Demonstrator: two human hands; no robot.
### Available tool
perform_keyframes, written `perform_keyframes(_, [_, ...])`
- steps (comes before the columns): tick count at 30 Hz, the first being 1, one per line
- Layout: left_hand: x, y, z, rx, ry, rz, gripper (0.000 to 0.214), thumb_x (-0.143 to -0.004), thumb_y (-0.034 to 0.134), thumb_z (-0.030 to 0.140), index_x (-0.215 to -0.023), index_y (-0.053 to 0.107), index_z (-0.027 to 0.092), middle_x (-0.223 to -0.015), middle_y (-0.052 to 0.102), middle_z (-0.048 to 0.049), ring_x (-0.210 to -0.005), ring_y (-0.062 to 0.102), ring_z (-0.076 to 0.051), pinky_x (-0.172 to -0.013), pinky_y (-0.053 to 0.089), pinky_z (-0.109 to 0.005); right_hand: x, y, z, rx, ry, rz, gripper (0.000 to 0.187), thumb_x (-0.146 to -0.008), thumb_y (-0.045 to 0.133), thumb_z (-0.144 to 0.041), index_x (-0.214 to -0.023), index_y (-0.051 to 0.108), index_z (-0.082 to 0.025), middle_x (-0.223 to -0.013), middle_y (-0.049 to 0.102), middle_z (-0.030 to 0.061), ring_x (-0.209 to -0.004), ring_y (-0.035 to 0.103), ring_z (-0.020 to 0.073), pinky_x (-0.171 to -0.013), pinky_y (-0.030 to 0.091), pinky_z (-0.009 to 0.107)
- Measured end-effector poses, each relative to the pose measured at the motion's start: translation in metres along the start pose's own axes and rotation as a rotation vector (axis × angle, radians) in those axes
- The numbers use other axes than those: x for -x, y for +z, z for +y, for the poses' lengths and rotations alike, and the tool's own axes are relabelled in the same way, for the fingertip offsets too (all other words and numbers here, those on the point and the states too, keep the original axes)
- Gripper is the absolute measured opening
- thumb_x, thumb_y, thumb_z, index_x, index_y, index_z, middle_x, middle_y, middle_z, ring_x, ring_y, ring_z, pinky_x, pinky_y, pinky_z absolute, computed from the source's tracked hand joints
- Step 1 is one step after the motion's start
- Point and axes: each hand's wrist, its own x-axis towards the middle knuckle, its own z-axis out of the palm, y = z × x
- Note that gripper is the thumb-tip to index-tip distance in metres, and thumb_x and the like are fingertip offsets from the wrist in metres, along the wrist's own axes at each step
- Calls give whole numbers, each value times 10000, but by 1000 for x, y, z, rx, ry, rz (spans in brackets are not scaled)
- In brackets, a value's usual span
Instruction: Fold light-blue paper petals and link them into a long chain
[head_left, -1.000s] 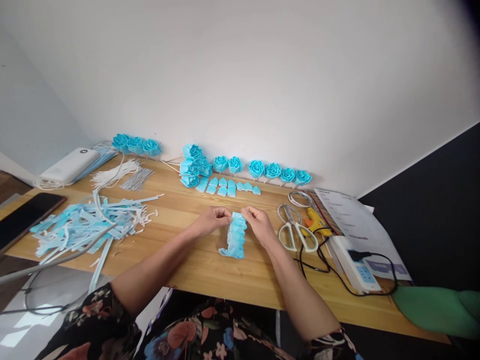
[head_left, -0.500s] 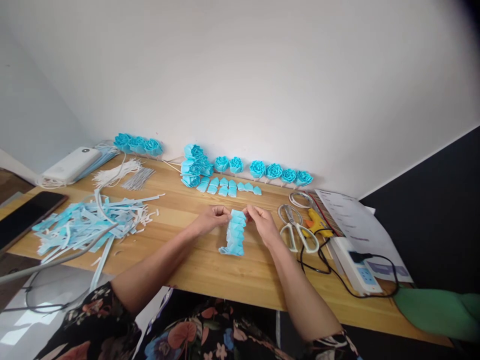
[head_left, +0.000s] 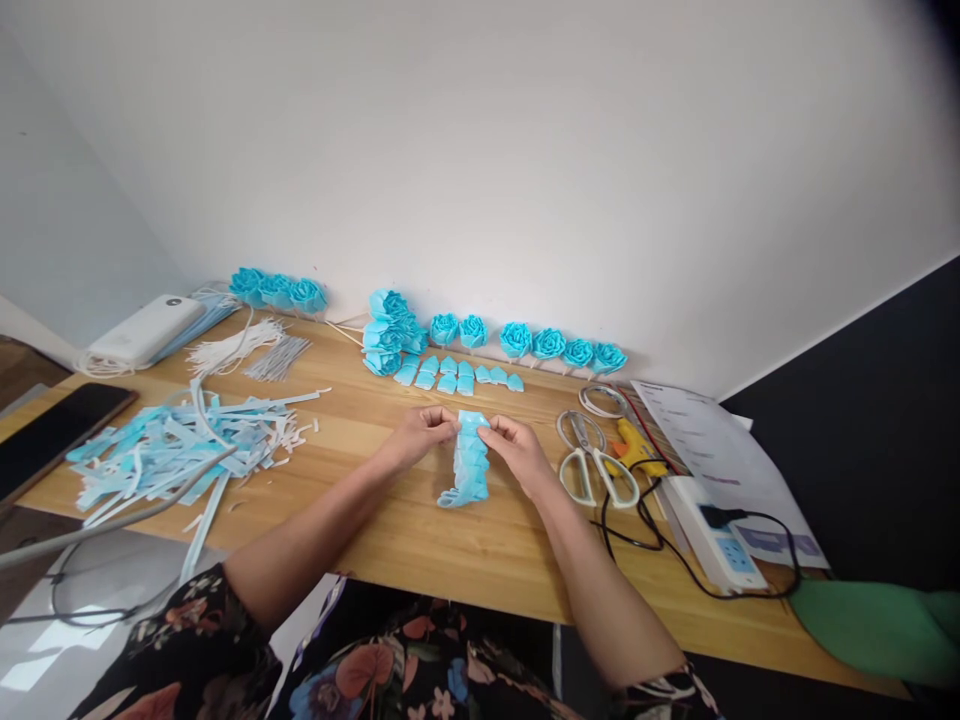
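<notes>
A light blue strip of pleated, scalloped fabric (head_left: 471, 465) hangs upright between my hands, its lower end curling to the left near the tabletop. My left hand (head_left: 424, 435) pinches its upper left edge between thumb and fingers. On the opposite edge, slightly lower, my right hand (head_left: 517, 450) is closed on it in a pinch. Just beyond my hands lie several cut blue petal pieces (head_left: 465, 378) in small groups. Behind them, blue fabric flowers (head_left: 516, 340) on thin stems lean along the wall, with a cluster of flowers (head_left: 386, 335) to the left.
On the right are white-handled scissors (head_left: 592, 465), a yellow glue gun (head_left: 636, 445), a power strip (head_left: 716, 540) with a black cord, and printed paper (head_left: 720, 450). To the left lie fabric scraps (head_left: 187, 440), grey wires (head_left: 277, 358), a phone (head_left: 60, 435) and a white power bank (head_left: 146, 330).
My right hand has shifted slightly left and down along the strip's right edge. The strip's top has risen a little and turned; my left hand has barely moved.
</notes>
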Motion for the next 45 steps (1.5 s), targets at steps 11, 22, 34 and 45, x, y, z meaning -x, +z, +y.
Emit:
perform_keyframes(11, [-1,-3,3,143,-26,19,271,-643,738,355,-613,589,130,-551,558,15,-541,473,-86,-591,366,-238,1,-2,0,-194,2,-63,268,-805,604,-454,-764,653,-194,-742,600,14,-711,523,157,-694,415,286])
perform_keyframes(22, [-3,-1,-3,198,-99,-83,368,-717,668,492,-770,651,129,-669,585,-21,-569,505,-96,-549,386,-230,-3,-1,6,-103,-16,50,251,-731,673,-413,-664,596,-184,-624,523,-27,-598,434,120,-601,354,257])
perform_keyframes(34, [-3,0,-8,-73,-5,-14,207,-668,662,326,-649,579,138,-582,544,28,-538,455,-79,-544,344,-217,1,-1,2,-90,-6,5,363,-821,542,-516,-654,530,-194,-653,490,-2,-642,441,146,-627,389,266])
perform_keyframes(45, [2,4,1,-129,19,-75,352,-766,582,468,-655,592,135,-609,561,0,-585,483,-106,-578,375,-234,-1,3,2,-126,25,-3,246,-736,657,-426,-789,629,-187,-701,582,-7,-671,499,152,-656,401,273])
